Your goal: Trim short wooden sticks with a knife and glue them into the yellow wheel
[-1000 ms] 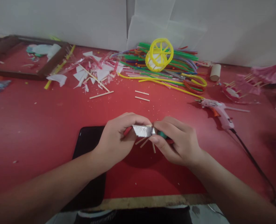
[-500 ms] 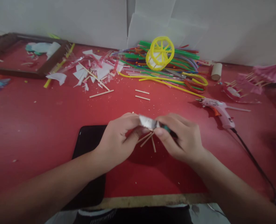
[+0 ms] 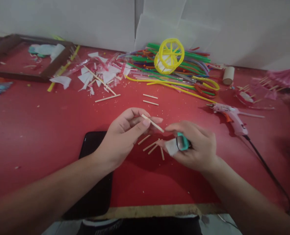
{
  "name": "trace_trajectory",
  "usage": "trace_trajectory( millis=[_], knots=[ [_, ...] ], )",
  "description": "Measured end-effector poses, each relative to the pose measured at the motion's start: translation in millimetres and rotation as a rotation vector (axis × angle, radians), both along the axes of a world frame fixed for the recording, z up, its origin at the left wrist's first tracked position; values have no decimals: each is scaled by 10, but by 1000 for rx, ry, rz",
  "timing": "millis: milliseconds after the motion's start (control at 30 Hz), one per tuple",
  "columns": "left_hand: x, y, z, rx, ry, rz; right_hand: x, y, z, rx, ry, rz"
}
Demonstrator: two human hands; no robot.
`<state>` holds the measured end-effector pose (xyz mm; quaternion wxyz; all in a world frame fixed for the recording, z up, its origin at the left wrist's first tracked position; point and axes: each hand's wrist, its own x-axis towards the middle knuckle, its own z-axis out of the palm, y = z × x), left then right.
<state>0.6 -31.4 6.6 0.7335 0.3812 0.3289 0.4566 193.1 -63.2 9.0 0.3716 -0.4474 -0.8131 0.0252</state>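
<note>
One stick (image 3: 155, 125) pinched in left hand (image 3: 125, 135); blurred cutter (image 3: 183, 142), clasped in right hand (image 3: 200, 143), has drawn rightward of it: cutting seems paused.

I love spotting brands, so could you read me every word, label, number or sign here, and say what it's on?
No text can be read.
Dark clothing, bottom edge: pale lettering-like marks, too blurred to read.
Pink glue gun: marks too small to tell if they are writing.
Cutter in the right hand: no legible marking.
</note>
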Motion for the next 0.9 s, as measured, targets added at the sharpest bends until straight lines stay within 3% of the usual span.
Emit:
trace_trajectory(
  millis=[167, 267, 433, 533, 733, 900],
  knots=[
    [5, -6, 10, -5, 25, -70, -38, -25, 10, 65, 20, -3],
    [2, -14, -5, 38, 155, -98, -37, -21, 19, 87, 27, -25],
    [-9, -67, 6, 485, 588, -127, -18, -23, 8, 77, 21, 43],
    [-11, -86, 21, 658, 703, -113, -18, -33, 10, 43, -19, 113],
    [-25, -86, -39, 627, 568, -50, 8, -1, 34, 22, -20, 63],
    [-49, -99, -10, 569, 500, -79, 3, 24, 24, -88, -44, 130]
  ],
)
